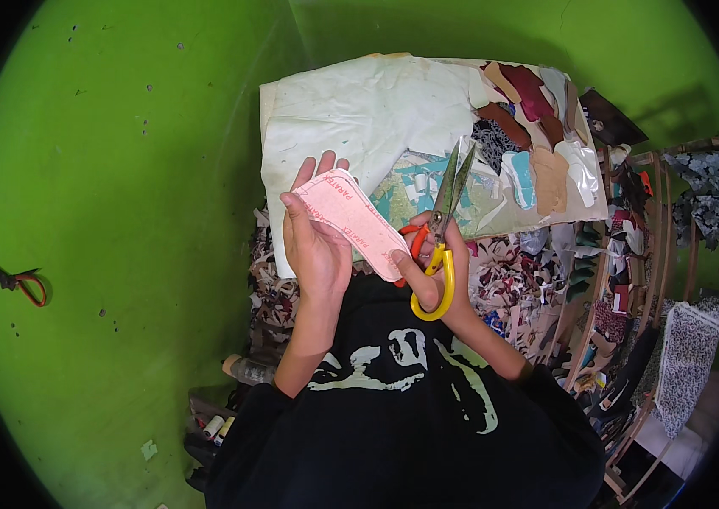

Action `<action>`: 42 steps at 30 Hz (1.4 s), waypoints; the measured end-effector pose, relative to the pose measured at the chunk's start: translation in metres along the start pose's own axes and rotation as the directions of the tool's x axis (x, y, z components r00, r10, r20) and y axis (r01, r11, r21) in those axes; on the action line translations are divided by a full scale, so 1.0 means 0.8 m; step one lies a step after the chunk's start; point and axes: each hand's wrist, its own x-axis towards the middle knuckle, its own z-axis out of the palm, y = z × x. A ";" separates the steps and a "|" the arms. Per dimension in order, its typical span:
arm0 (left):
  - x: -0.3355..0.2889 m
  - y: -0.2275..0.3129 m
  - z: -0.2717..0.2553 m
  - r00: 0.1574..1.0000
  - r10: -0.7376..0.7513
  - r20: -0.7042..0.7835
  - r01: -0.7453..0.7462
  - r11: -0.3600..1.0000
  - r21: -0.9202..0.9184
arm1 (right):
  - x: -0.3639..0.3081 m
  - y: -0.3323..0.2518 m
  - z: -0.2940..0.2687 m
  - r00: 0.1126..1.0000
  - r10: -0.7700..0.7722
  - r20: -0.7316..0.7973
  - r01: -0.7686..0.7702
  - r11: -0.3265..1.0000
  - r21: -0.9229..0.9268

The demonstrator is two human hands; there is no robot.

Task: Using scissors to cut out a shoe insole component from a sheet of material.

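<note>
A pink insole-shaped piece (pixel 349 219) with printed lettering and a pale edge lies slantwise across my left hand (pixel 318 259). The left thumb rests along its edge, and the other fingers support it from behind. In my right hand (pixel 454 276) are scissors (pixel 444 197) with one yellow and one orange handle loop. Their blades point away from me and are slightly parted, beside the piece and not around it. The right thumb touches the lower right end of the piece. Part of the right fingers is hidden behind the handles.
Ahead stands a table with a wrinkled white sheet (pixel 342 110), teal scraps (pixel 414 182) and several cut shapes in tan, maroon and white. Fabric scraps (pixel 508 284) lie heaped below it. A wooden rack (pixel 652 246) stands right; red-handled scissors (pixel 8 280) hang on the green wall.
</note>
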 end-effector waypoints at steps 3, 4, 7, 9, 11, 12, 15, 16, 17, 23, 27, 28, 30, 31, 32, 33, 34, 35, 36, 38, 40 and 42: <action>0.004 0.000 -0.002 0.999 -0.001 -0.045 0.001 1.000 0.008 | -0.001 -0.005 -0.001 1.000 0.025 0.016 -0.024 0.998 -0.053; 0.005 0.001 -0.003 0.999 -0.001 -0.045 0.001 1.000 0.009 | -0.001 -0.004 -0.002 1.000 0.025 0.016 -0.024 0.998 -0.053; 0.007 0.001 -0.002 0.998 -0.029 -0.049 0.028 1.000 -0.012 | 0.001 -0.002 -0.005 0.999 0.019 0.034 -0.016 0.997 -0.079; 0.007 0.003 0.003 0.995 -0.050 -0.089 0.044 0.997 -0.070 | 0.003 -0.003 -0.007 0.997 0.057 0.059 -0.054 0.997 -0.046; 0.009 0.003 0.003 0.995 -0.068 -0.075 0.061 0.994 -0.090 | 0.004 0.000 -0.010 0.997 0.059 0.059 -0.058 0.998 -0.029; 0.011 0.002 0.002 0.995 -0.085 -0.061 0.078 0.991 -0.111 | 0.005 0.000 -0.011 0.996 0.062 0.059 -0.061 0.998 -0.012; 0.017 -0.004 -0.003 0.992 -0.107 0.064 0.114 0.988 -0.109 | 0.008 0.001 -0.013 0.998 0.060 0.030 -0.059 0.997 -0.040; 0.021 -0.008 -0.007 0.991 -0.111 0.068 0.118 0.987 -0.108 | 0.010 0.002 -0.014 0.998 0.060 0.025 -0.059 0.998 -0.038; 0.026 -0.014 -0.011 0.987 -0.132 0.087 0.141 0.985 -0.101 | 0.011 0.003 -0.016 0.998 0.066 0.018 -0.066 0.997 -0.032; 0.033 -0.083 -0.063 0.917 -0.392 0.072 0.398 0.906 -0.144 | 0.036 0.041 -0.032 0.997 0.041 -0.061 -0.045 0.997 -0.068; 0.032 -0.153 -0.099 0.758 -0.648 0.075 0.650 0.742 -0.164 | 0.069 0.114 -0.061 0.998 0.045 -0.045 -0.053 0.980 -0.192; 0.032 -0.163 -0.099 0.734 -0.675 0.075 0.676 0.718 -0.166 | 0.074 0.122 -0.066 0.997 0.077 -0.011 -0.077 0.971 -0.228; 0.035 -0.181 -0.099 0.780 -0.625 0.012 0.621 0.772 -0.134 | 0.080 0.136 -0.080 0.999 0.043 -0.011 -0.044 0.962 -0.270; 0.037 -0.190 -0.110 0.820 -0.569 -0.060 0.563 0.822 -0.091 | 0.085 0.140 -0.084 0.977 0.211 0.013 -0.197 0.934 -0.297; 0.040 -0.201 -0.117 0.852 -0.509 -0.121 0.508 0.860 -0.041 | 0.090 0.144 -0.091 0.929 0.370 0.023 -0.342 0.881 -0.328; 0.044 -0.209 -0.125 0.855 -0.493 -0.160 0.498 0.867 -0.010 | 0.098 0.157 -0.103 0.943 0.333 0.018 -0.287 0.836 -0.468; 0.047 -0.216 -0.138 0.853 -0.494 -0.168 0.500 0.866 -0.010 | 0.107 0.174 -0.114 0.940 0.340 0.021 -0.292 0.835 -0.467; 0.050 -0.223 -0.152 0.848 -0.495 -0.187 0.507 0.862 0.018 | 0.116 0.196 -0.126 0.955 0.295 0.028 -0.220 0.768 -0.601; 0.052 -0.228 -0.161 0.843 -0.496 -0.209 0.515 0.856 0.046 | 0.126 0.221 -0.139 0.966 0.253 0.046 -0.144 0.681 -0.718; 0.056 -0.233 -0.163 0.818 -0.523 -0.238 0.553 0.830 0.077 | 0.146 0.273 -0.166 0.952 0.301 0.048 -0.168 0.648 -0.743; 0.061 -0.241 -0.163 0.788 -0.565 -0.244 0.608 0.777 0.164 | 0.157 0.292 -0.181 0.989 0.140 0.057 -0.022 0.506 -0.862; 0.062 -0.248 -0.160 0.780 -0.585 -0.224 0.621 0.768 0.156 | 0.162 0.289 -0.191 0.972 0.228 0.058 -0.055 0.461 -0.886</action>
